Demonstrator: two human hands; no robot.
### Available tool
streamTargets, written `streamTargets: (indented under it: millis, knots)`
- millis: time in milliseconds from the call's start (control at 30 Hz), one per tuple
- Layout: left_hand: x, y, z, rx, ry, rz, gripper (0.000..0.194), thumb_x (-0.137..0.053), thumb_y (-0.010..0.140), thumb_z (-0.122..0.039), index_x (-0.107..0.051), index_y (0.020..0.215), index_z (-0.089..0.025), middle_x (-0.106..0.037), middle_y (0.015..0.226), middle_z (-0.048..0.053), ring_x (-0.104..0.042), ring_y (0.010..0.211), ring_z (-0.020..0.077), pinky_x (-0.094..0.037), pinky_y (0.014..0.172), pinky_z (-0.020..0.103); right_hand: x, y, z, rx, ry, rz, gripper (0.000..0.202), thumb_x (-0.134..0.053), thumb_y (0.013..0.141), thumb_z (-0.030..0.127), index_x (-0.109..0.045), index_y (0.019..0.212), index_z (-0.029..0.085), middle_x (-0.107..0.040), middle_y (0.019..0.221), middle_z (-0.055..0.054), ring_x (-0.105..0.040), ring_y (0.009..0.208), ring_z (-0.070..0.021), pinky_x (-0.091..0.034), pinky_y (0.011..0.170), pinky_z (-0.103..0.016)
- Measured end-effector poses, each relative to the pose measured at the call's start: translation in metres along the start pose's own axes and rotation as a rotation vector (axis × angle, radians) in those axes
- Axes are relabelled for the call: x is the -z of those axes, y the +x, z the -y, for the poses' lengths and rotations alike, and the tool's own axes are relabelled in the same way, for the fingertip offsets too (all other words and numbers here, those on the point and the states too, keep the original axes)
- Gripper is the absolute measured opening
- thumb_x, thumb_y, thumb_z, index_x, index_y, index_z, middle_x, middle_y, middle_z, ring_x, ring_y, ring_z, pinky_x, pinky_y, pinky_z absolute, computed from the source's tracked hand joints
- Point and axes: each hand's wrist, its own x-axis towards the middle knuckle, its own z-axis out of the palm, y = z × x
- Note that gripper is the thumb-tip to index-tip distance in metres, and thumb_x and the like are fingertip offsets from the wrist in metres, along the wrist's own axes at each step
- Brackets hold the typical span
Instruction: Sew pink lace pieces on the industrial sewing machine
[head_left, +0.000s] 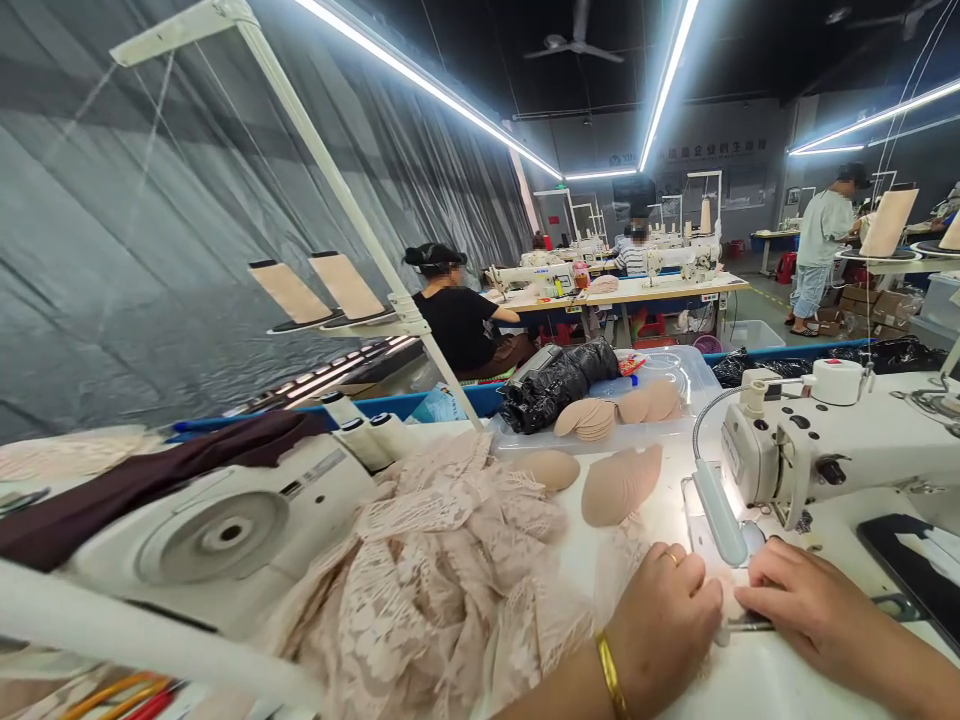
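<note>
Two hands rest on the white table (750,680). The left hand (664,625) and the right hand (806,605) lie flat, fingers together, pressing one small pink piece (729,598) just under the sewing machine (817,450). Two pink cups (600,480) lie near the lace pile (442,570). One clear box (675,430) holds more cups. Two thread cones (319,288) sit on a stand.

text: none legible | far wall sign (712,150): characters too blurred
</note>
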Motion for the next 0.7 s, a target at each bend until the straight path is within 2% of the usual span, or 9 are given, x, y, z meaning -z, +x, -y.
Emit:
streamTargets:
  millis: [233, 467, 700]
  knots:
    - [0.0012, 0.0022, -0.0019, 0.018, -0.045, 0.059, 0.009, -0.066, 0.094, -0.018, -0.058, 0.091, -0.02, -0.057, 0.083, 0.002, -0.048, 0.076, 0.0221, -0.038, 0.071, 0.038, 0.0015, -0.0005, 0.0014, 0.008, 0.032, -0.025, 0.033, -0.036, 0.1, -0.001, -0.06, 0.104, 0.02, -0.059, 0.097, -0.005, -0.054, 0.087, -0.0225, -0.044, 0.071, -0.033]
    - [0.0019, 0.0047, -0.0034, 0.029, -0.073, 0.072, 0.003, -0.064, 0.095, -0.019, -0.061, 0.094, -0.019, -0.061, 0.086, 0.003, -0.051, 0.077, 0.0223, -0.041, 0.072, 0.038, 0.0034, -0.0012, 0.0005, -0.026, 0.059, 0.022, 0.033, -0.034, 0.101, 0.0, -0.061, 0.105, 0.019, -0.059, 0.097, -0.006, -0.056, 0.089, -0.0241, -0.047, 0.072, -0.036]
    - [0.0029, 0.0044, -0.0052, 0.02, -0.141, 0.055, 0.005, -0.057, 0.099, -0.019, -0.062, 0.1, -0.018, -0.068, 0.094, 0.004, -0.055, 0.082, 0.0222, -0.044, 0.08, 0.039, -0.0023, -0.0034, -0.0045, -0.054, 0.119, 0.002, 0.033, -0.039, 0.099, 0.001, -0.062, 0.109, 0.022, -0.063, 0.1, -0.006, -0.059, 0.092, -0.0259, -0.051, 0.077, -0.039]
